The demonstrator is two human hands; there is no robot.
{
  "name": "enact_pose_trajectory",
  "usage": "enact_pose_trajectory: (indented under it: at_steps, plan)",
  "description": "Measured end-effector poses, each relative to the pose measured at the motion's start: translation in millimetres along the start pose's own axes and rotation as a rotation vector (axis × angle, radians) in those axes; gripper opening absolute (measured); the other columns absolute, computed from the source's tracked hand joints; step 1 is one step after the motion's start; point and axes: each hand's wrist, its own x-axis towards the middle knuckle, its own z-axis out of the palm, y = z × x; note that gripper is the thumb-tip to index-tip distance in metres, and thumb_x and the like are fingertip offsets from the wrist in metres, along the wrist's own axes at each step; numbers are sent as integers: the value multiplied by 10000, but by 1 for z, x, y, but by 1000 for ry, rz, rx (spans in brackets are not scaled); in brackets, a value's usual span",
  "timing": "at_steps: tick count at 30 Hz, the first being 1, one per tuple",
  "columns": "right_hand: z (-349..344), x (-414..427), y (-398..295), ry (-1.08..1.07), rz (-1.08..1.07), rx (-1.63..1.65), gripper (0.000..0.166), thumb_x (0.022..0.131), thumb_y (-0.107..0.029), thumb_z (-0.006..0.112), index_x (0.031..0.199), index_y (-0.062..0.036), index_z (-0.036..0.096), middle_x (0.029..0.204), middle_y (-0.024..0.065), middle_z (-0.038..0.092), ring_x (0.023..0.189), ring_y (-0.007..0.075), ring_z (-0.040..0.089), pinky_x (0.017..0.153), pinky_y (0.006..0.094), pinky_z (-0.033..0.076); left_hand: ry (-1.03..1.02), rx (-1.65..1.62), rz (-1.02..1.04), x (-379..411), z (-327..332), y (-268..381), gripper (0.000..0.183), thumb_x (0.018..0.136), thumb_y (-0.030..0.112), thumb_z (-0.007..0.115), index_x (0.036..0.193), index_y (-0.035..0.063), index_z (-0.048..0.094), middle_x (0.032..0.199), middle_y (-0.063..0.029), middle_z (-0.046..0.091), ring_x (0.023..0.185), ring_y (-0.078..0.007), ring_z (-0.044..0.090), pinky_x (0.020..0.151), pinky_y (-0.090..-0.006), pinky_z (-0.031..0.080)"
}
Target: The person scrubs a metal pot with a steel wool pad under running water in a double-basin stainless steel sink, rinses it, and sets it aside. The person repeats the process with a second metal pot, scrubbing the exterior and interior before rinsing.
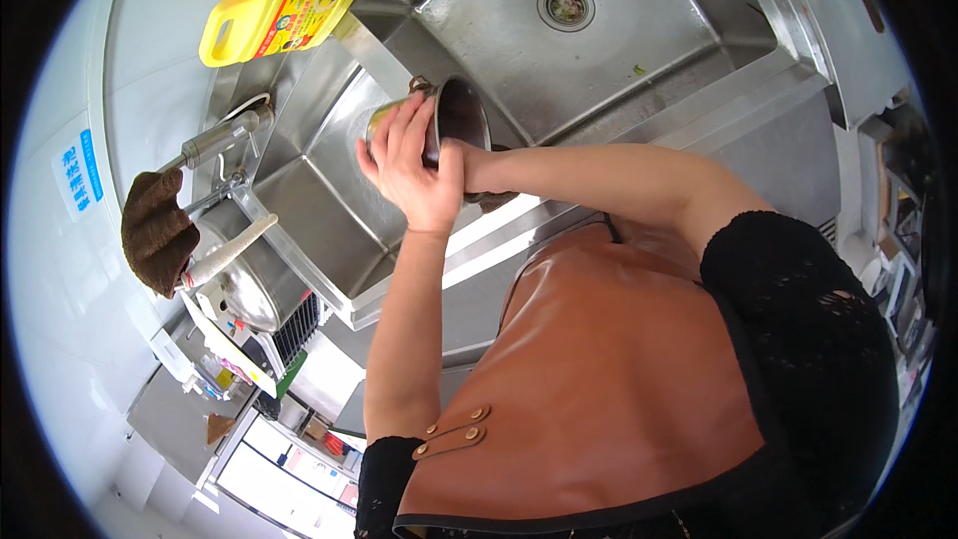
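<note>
A stainless-steel pot (464, 108) is tilted over the front of the sink divider, its dark mouth facing right. My left hand (412, 165) grips its side, fingers spread over the outer wall and thumb near the rim. At the mouth, my right hand (475, 165) crosses close to the left thumb; its fingers are hidden. Brown cloth (498, 200) shows below my right wrist, and a small brown piece (420, 84) appears at the pot's far side. Whether these two pieces join behind the pot cannot be seen.
The right sink basin (494, 30) has a drain (566, 6) holding food scraps. Beside the smaller left basin (299, 221) stand a faucet (224, 138) and a draped brown cloth (157, 232). A yellow pump jug (281, 11) sits behind. A large metal pot (251, 292) is at left.
</note>
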Motion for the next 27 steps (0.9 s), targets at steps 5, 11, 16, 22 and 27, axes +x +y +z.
enact_pose_trajectory:
  at_steps: [5, 11, 16, 22, 27]
  plan:
    - [-9, 1, 15, 68, -294, -345, 361, 827, -200, 542, 1174, -108, 577, 1235, 104, 557, 1180, 294, 491, 976, 376, 400, -2, 43, 16, -9, -3, 4, 477, 629, 203, 550, 1093, 153, 651, 1210, 15, 594, 1169, -211, 481, 1090, -475, 125]
    - [-30, 13, -6, -56, -249, -687, 341, 844, -171, 516, 1173, -94, 562, 1274, 101, 515, 1218, 243, 456, 1011, 345, 366, -22, -18, 20, 9, 0, 1, 444, 638, 186, 553, 1067, 144, 660, 1178, 14, 613, 1140, -207, 509, 1087, -472, 143]
    - [-15, -19, -43, -119, 220, 308, 251, 866, -143, 540, 1103, -58, 560, 1180, 69, 548, 1063, 175, 501, 887, 311, 435, 16, 3, 33, 1, 0, -2, 431, 630, 210, 564, 1043, 137, 666, 1167, 14, 621, 1126, -208, 522, 1086, -463, 169]
    - [-52, -6, -11, 20, -528, -900, 245, 844, -119, 534, 1072, -65, 604, 1181, 98, 581, 1083, 247, 548, 905, 342, 434, 1, -3, 71, 5, 0, 0, 436, 639, 208, 560, 1057, 136, 659, 1167, 10, 620, 1125, -212, 522, 1084, -462, 173]
    - [-13, -34, -61, -122, 312, 321, 280, 891, -139, 485, 1139, -37, 566, 1151, 127, 575, 1029, 179, 529, 859, 321, 433, 17, 24, 66, -3, -1, -4, 440, 647, 206, 544, 1065, 134, 659, 1168, 8, 620, 1128, -218, 520, 1086, -471, 165]
